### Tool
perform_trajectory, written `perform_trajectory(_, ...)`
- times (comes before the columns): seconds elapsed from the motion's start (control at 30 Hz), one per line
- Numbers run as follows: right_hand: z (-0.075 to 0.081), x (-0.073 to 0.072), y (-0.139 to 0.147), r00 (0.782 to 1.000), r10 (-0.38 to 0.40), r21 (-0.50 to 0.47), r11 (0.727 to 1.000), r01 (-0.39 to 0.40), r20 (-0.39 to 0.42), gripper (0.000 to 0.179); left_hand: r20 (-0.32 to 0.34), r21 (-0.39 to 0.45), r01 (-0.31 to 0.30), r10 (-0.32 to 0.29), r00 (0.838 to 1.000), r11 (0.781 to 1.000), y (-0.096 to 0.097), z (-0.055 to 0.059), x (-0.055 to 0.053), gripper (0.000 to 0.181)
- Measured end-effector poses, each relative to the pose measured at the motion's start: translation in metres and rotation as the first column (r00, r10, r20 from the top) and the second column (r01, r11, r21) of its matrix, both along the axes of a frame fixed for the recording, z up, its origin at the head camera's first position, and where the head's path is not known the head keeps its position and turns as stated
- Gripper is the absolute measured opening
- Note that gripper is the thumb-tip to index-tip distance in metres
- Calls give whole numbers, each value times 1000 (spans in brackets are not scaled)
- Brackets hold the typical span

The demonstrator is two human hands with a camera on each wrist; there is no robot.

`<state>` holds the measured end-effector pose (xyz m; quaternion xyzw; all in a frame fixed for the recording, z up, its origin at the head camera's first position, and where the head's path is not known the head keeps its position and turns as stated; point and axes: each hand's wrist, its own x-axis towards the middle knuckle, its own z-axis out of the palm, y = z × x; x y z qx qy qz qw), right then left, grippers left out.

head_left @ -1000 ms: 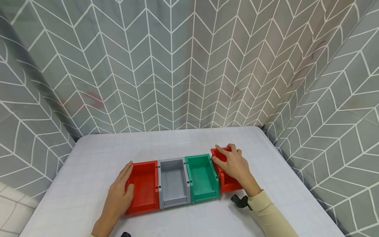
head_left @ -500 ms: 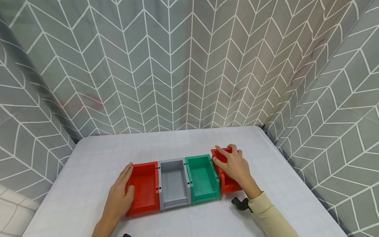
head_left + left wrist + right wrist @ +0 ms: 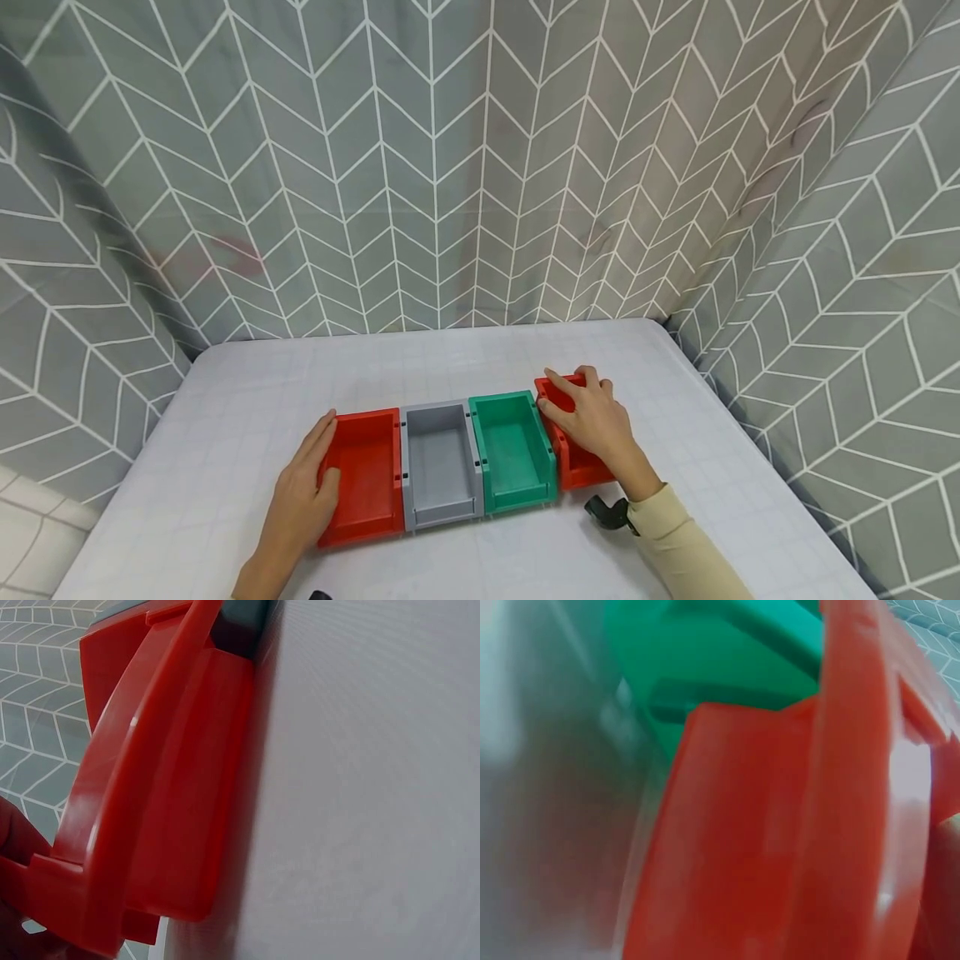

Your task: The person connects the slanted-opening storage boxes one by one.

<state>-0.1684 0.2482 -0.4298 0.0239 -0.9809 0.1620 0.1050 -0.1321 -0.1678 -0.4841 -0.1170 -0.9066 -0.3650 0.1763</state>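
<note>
Four open-front plastic bins stand side by side in the head view: a red bin (image 3: 367, 487), a grey bin (image 3: 441, 458), a green bin (image 3: 516, 450) and a second red bin (image 3: 587, 473). My left hand (image 3: 296, 496) holds the left wall of the first red bin, fingers along its outside and thumb over the rim. My right hand (image 3: 596, 421) grips the rightmost red bin from above with spread, bent fingers; the thumb touches its left wall. In the right wrist view, this red bin (image 3: 735, 847) sits close against the green bin (image 3: 712, 660).
A white cloth covers the table (image 3: 420, 358). Behind it hangs a grey curtain (image 3: 450, 167) with white chevron lines, and the covering continues at both sides. A black piece (image 3: 609, 512) sits at my right wrist; another (image 3: 320, 595) shows at the bottom edge.
</note>
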Motion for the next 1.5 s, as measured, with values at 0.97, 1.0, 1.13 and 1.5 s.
perform_trajectory(0.97,-20,-1,-2,999,22,44,999,-21,-37,62,10,-5,-3,3,1000,1000,-2,-1,-2,75)
perform_trajectory(1.0,-23,-1,-1,999,17,51,999,-15,-40,62,5,-2,1,-1,1000,1000,-1,-1,-3,74)
perform_trajectory(1.13,-26,-1,0,999,-6,55,998,9,-47,61,-19,3,16,-16,1000,1000,0,2,-7,72)
perform_trajectory(1.5,-29,2,-1,997,25,63,998,-21,-67,58,23,6,4,-4,1000,1000,0,2,0,71)
